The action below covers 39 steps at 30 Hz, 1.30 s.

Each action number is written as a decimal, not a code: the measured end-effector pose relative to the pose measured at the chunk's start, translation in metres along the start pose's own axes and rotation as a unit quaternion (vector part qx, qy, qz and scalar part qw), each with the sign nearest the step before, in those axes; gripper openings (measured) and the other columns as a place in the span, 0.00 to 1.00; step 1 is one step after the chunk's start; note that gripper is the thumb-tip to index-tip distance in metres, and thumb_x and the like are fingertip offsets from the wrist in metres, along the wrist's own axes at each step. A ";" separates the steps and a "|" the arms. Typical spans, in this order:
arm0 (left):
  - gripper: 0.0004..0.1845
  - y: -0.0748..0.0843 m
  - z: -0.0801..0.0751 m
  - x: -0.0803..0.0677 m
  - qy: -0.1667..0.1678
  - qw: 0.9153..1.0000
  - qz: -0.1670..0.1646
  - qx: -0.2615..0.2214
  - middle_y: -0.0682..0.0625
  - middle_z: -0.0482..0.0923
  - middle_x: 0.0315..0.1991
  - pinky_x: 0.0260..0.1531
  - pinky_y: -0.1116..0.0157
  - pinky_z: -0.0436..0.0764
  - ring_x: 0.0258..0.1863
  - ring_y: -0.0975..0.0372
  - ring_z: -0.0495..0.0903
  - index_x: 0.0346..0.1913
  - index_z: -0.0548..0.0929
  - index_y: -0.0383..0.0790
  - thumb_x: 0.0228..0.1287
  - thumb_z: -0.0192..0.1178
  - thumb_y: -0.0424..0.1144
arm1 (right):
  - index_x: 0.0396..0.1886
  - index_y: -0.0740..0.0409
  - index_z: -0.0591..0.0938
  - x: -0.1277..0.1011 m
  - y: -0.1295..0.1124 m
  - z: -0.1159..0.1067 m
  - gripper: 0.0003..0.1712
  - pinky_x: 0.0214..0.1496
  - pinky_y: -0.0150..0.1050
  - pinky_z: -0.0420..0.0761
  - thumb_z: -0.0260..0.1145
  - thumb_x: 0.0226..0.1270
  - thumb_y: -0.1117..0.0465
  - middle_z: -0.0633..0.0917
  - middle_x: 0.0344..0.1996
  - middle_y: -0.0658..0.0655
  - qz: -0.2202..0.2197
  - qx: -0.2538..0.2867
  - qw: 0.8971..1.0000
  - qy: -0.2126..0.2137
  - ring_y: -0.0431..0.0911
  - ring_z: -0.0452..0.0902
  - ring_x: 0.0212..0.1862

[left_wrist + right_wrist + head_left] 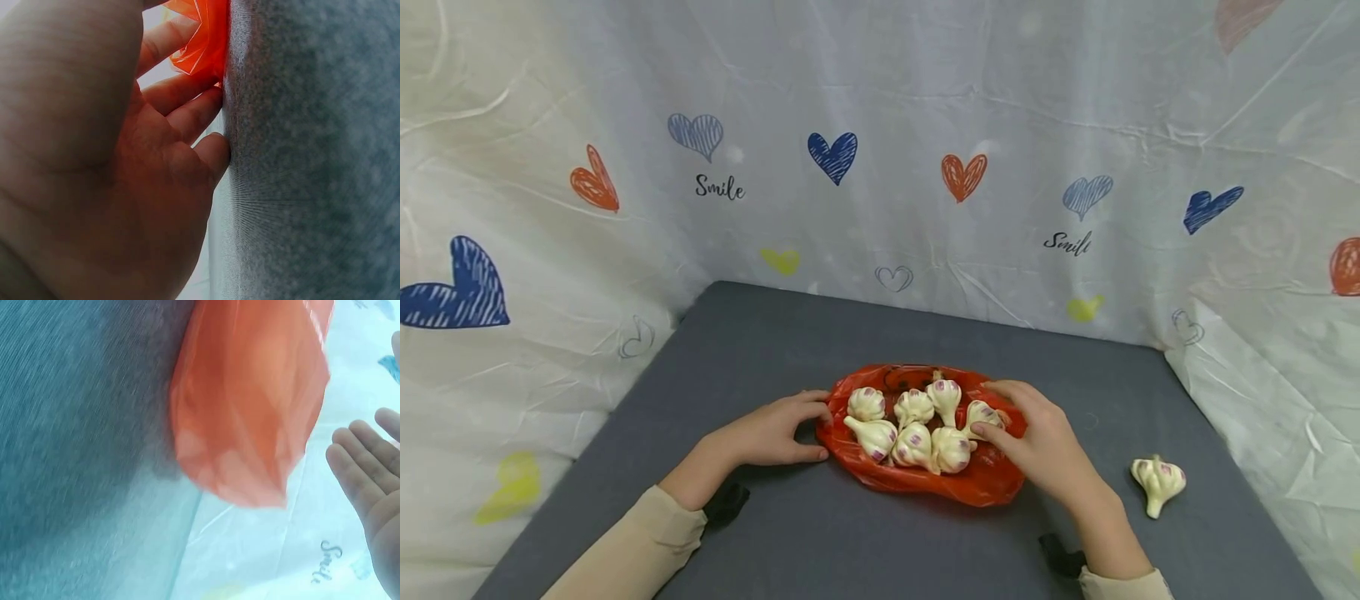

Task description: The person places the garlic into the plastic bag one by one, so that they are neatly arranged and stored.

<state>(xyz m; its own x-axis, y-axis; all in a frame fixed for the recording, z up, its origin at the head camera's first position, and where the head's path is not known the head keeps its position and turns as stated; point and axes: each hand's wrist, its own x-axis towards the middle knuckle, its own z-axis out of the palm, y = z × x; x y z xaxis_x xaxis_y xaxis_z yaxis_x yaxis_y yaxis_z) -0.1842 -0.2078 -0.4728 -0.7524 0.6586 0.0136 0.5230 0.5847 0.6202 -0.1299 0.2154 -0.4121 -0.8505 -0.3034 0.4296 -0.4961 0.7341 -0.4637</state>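
Observation:
Several white, purple-marked garlic bulbs (913, 444) lie together in a red plastic bag (917, 482) whose mouth is spread wide. At the bag's left end rests my left hand (778, 431); its relaxed fingers touch the red plastic (212, 37) low by the table. My right hand (1041, 433) reaches over the right end, thumb and fingers spread about the rightmost garlic bulb (983, 412). In the right wrist view its fingers (359, 465) are nearly straight, and the bag's side (250, 400) stands beside them; that bulb is hidden there.
One more garlic bulb (1157, 482) lies alone on the dark grey table (880, 546), right of the right hand. A white curtain (895, 75) printed with hearts hangs behind the table and along both sides.

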 end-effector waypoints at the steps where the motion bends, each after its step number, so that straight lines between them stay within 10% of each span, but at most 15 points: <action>1: 0.14 0.000 0.000 0.000 0.001 1.000 0.001 0.000 0.40 0.64 0.82 0.73 0.40 0.72 0.81 0.42 0.65 0.54 0.84 0.58 0.72 0.75 0.52 | 0.67 0.55 0.84 -0.001 0.001 -0.001 0.32 0.64 0.64 0.82 0.84 0.67 0.54 0.86 0.64 0.59 0.000 -0.003 1.000 0.005 0.58 0.82 0.66; 39: 0.13 0.001 0.002 0.001 0.000 1.000 -0.004 0.007 0.40 0.64 0.83 0.73 0.40 0.72 0.81 0.42 0.65 0.53 0.84 0.58 0.72 0.75 0.51 | 0.71 0.64 0.80 -0.044 0.046 -0.043 0.36 0.61 0.70 0.79 0.83 0.69 0.55 0.83 0.64 0.69 0.101 -0.071 0.992 0.038 0.67 0.79 0.64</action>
<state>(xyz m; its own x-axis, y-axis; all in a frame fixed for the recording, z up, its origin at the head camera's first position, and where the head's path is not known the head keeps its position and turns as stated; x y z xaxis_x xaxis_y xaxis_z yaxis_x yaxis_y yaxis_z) -0.1836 -0.2063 -0.4736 -0.7572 0.6532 0.0088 0.5221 0.5970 0.6090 -0.1082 0.2891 -0.4188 -0.9118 -0.0999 0.3983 -0.2834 0.8551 -0.4342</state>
